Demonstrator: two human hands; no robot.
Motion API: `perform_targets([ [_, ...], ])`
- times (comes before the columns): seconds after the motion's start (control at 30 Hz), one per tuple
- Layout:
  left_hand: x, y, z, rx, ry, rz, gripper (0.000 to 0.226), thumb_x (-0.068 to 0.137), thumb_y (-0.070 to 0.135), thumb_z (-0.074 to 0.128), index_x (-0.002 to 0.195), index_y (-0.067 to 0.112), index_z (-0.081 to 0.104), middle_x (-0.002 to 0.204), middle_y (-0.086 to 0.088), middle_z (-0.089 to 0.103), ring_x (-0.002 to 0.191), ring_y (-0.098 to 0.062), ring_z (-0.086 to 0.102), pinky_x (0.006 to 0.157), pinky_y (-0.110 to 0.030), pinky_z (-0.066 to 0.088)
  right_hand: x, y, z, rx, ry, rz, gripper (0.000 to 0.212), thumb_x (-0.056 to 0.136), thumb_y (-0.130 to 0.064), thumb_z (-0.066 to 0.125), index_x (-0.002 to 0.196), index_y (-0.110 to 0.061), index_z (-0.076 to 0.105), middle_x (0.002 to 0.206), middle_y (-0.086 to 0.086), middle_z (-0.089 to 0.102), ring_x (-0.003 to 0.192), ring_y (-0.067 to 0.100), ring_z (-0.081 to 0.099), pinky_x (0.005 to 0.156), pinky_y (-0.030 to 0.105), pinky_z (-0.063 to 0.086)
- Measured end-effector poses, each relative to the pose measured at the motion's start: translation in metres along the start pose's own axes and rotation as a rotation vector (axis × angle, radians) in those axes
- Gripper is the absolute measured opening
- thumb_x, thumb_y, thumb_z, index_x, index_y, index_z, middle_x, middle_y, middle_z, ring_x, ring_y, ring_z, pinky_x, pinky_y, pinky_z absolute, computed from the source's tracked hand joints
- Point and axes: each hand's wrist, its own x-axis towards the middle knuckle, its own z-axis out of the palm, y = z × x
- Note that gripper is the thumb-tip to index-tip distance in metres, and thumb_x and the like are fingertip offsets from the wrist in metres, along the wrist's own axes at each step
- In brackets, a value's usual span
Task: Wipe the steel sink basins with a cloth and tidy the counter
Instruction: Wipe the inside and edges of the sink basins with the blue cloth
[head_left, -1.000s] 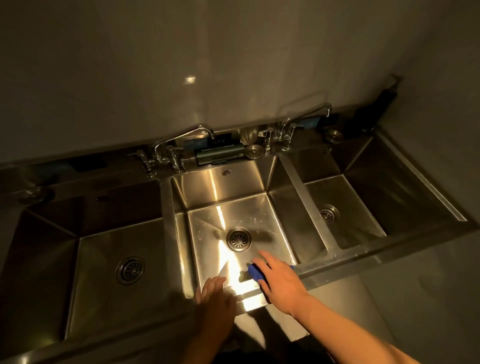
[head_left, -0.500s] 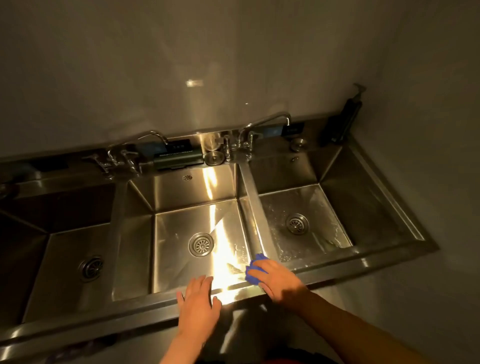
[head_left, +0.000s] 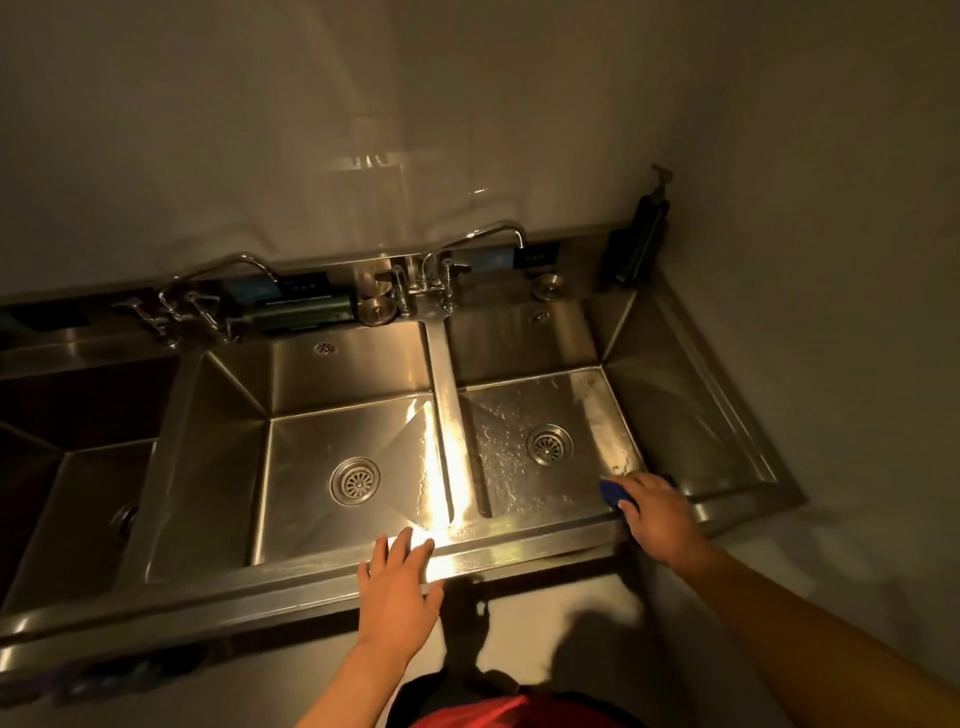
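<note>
A steel sink unit with three basins runs along the wall. The right basin (head_left: 524, 415) is wet with water drops around its drain (head_left: 549, 444). My right hand (head_left: 657, 514) presses a blue cloth (head_left: 615, 494) onto the front rim at that basin's near right corner; most of the cloth is hidden under the hand. My left hand (head_left: 397, 584) rests flat, fingers spread, on the front rim (head_left: 509, 558) in front of the middle basin (head_left: 322, 431). The left basin (head_left: 78, 467) lies in shadow.
Two swivel faucets (head_left: 498, 234) (head_left: 228, 265) stand on the back ledge, with a dark green box (head_left: 298, 310), two loose drain stoppers (head_left: 375, 310) (head_left: 549, 285) and a dark soap pump bottle (head_left: 641, 234) in the right corner. Walls close in behind and at the right.
My right hand slid the blue cloth rightward along the front rim, from the divider by the middle basin to the right basin's near right corner. The view shifted right; my left hand stayed on the rim.
</note>
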Motion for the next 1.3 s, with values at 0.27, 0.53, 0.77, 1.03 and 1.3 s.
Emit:
perform_targets([
  [0.27,0.003,-0.003,-0.001,0.036,0.019,0.026,0.051,0.094,0.046,0.069,0.143,0.039,0.056,0.156,0.007,0.043,0.149,-0.026,0.031,0.119,-0.05,0.032,-0.004,-0.021,0.005,-0.002,-0.038,0.074,0.047,0.104,-0.028,0.046,0.152,-0.027,0.042,0.152,-0.001,0.044,0.14,0.022,0.038,0.117,0.033,0.029],
  [0.53,0.002,-0.018,-0.014,0.116,-0.073,0.152,0.061,0.101,0.051,0.052,0.157,0.042,0.032,0.169,0.006,0.022,0.156,-0.029,0.017,0.123,-0.047,0.027,-0.019,-0.139,0.035,-0.038,-0.099,-0.079,0.051,0.102,-0.027,0.046,0.152,-0.028,0.036,0.15,-0.001,0.042,0.14,0.023,0.033,0.117,0.039,0.031],
  [0.77,-0.004,-0.032,-0.011,0.019,-0.089,0.167,0.063,0.101,0.048,0.053,0.159,0.038,0.031,0.173,0.006,0.01,0.16,-0.026,0.005,0.126,-0.046,0.018,-0.032,-0.208,0.062,-0.126,-0.095,-0.107,0.059,0.095,-0.024,0.059,0.146,-0.017,0.032,0.144,0.007,0.042,0.131,0.029,0.039,0.108,0.042,0.037],
  [1.03,-0.012,0.006,0.001,-0.294,0.059,0.0,0.045,0.099,0.026,0.062,0.144,0.028,0.058,0.159,0.004,0.043,0.147,-0.019,0.037,0.123,-0.041,0.033,-0.01,-0.157,0.06,-0.121,-0.083,-0.305,0.045,0.102,-0.034,0.041,0.145,-0.022,0.036,0.138,0.005,0.049,0.124,0.027,0.047,0.108,0.044,0.035],
  [1.3,0.017,0.104,0.023,-0.229,0.11,0.11,0.042,0.096,0.021,0.064,0.138,0.025,0.063,0.15,0.002,0.049,0.139,-0.021,0.044,0.118,-0.034,0.033,0.02,-0.053,0.035,0.013,-0.081,-0.32,0.051,0.097,-0.039,0.044,0.147,-0.028,0.043,0.131,0.001,0.054,0.119,0.024,0.051,0.105,0.039,0.039],
])
